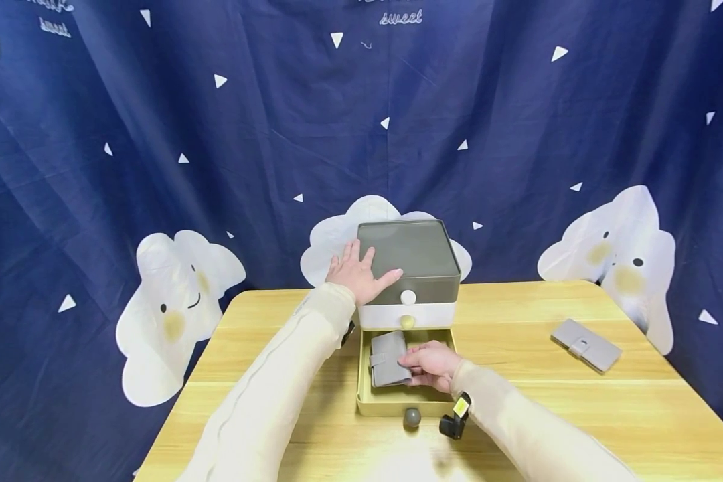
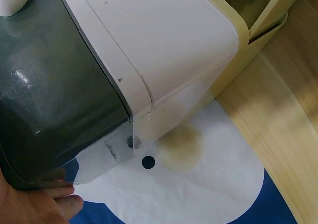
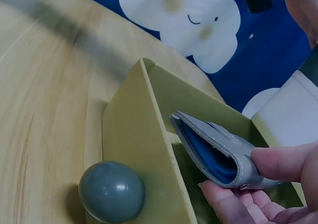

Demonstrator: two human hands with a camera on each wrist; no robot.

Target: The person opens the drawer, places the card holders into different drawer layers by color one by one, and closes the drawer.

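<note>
A small drawer box stands at the back of the table, with a dark grey top tier point(image 1: 410, 248), a white middle tier point(image 1: 373, 314) and a yellow bottom drawer point(image 1: 385, 407) pulled out. My left hand point(image 1: 358, 274) rests on the left front part of the dark top, fingers spread. In the right wrist view my right hand point(image 3: 283, 184) pinches a grey wallet point(image 3: 218, 139) between thumb and fingers, inside the open drawer. The head view shows that grey wallet point(image 1: 388, 358) at the drawer's left side, with my right hand point(image 1: 430, 365) at its right edge.
A second grey wallet point(image 1: 586, 345) with a strap lies on the wooden table point(image 1: 512, 321) to the right. The open drawer has a round dark knob point(image 1: 412, 418) at its front. Behind the table hangs a dark blue curtain point(image 1: 265, 134) with clouds.
</note>
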